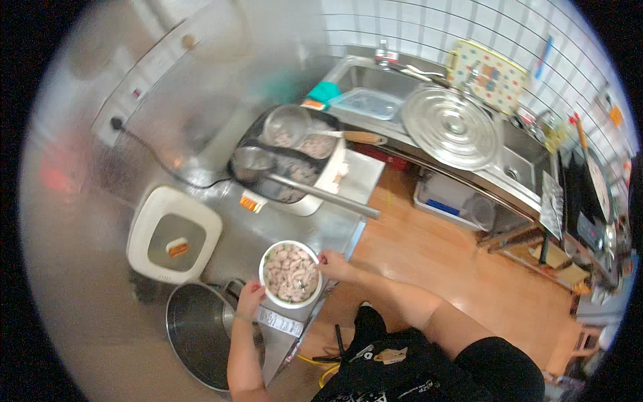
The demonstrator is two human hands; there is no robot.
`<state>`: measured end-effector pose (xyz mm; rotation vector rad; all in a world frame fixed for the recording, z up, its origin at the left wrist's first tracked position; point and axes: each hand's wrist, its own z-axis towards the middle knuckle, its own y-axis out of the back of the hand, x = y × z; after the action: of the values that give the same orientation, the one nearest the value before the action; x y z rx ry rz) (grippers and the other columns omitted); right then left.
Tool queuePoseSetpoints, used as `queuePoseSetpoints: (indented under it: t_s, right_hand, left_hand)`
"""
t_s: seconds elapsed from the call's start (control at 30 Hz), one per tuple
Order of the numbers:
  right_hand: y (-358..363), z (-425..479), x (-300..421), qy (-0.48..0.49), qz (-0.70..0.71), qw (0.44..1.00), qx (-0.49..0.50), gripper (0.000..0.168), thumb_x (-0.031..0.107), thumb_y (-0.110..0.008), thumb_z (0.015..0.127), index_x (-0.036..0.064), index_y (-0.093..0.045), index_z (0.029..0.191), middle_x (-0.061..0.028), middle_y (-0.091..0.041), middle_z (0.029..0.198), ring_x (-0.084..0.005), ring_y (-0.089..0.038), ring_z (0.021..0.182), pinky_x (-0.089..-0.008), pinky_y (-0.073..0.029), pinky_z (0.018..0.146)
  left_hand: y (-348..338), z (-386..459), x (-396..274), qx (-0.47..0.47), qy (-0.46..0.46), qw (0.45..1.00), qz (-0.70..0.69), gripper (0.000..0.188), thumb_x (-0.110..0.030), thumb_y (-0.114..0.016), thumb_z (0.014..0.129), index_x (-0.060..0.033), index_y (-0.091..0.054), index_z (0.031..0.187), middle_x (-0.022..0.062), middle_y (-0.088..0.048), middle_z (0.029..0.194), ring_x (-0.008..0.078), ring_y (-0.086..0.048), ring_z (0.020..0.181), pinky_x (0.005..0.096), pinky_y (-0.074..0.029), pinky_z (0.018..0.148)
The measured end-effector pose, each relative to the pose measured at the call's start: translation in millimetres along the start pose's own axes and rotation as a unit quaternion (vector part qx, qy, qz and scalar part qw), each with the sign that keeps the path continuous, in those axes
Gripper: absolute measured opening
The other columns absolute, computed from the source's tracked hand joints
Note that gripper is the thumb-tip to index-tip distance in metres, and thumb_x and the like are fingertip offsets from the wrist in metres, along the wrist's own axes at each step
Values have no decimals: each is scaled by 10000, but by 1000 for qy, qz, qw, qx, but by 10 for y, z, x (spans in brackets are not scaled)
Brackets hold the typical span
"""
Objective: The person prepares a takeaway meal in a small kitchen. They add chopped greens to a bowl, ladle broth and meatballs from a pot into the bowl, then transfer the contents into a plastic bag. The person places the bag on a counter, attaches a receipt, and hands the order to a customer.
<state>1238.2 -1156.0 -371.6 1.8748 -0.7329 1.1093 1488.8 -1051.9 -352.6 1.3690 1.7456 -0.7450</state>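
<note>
A round white bowl (290,304) full of pale meat pieces (291,271) is at the edge of the steel counter. My left hand (249,298) pinches its left rim, and my right hand (335,265) grips the right side of the rim. Bits of green show under the meat. Beside my left hand lies a printed paper slip (281,321). Farther back stands a divided electric hot pot (312,208) with meat in both halves. A mesh strainer (287,125) with a wooden handle and a metal ladle (253,163) rest in it.
A tall metal pot (196,336) stands left of my left arm. Behind it lies a white-rimmed glass lid (143,246). The hot pot's cord (163,168) runs to a wall socket strip. Sinks (384,78) line the back, partly covered by a large round metal lid (452,128).
</note>
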Motion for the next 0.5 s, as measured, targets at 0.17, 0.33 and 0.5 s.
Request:
queuePoseSetpoints:
  t_s: [0.17,0.33,0.5]
  right_hand:
    - [529,-611,-149,16,129,991,-22,149,136,-612,648,25,-556,728,-95,-570,649,-177,-539,596,-302,-446,553]
    - [1321,-1660,-180,2,186,981,-60,156,109,-603,636,22,-543,750,-100,-579,683,-175,-551,631,-300,-446,568]
    - [2375,-3070,-205,-4,214,962,-167,148,92,-588,664,4,-521,763,-98,-571,667,-166,-547,622,-300,-438,553]
  left_hand:
    - [-601,-383,-347,66,-10,996,63,110,-63,-540,742,-39,-504,842,2,-518,723,90,-477,636,213,-380,556]
    - [-1557,-1124,-788,115,23,993,23,63,-10,-516,746,-44,-467,765,21,-523,717,110,-507,630,210,-419,564]
    - [-2713,-1755,-1182,237,67,961,127,263,-44,-516,766,21,-459,1014,97,-525,952,183,-504,885,288,-410,775]
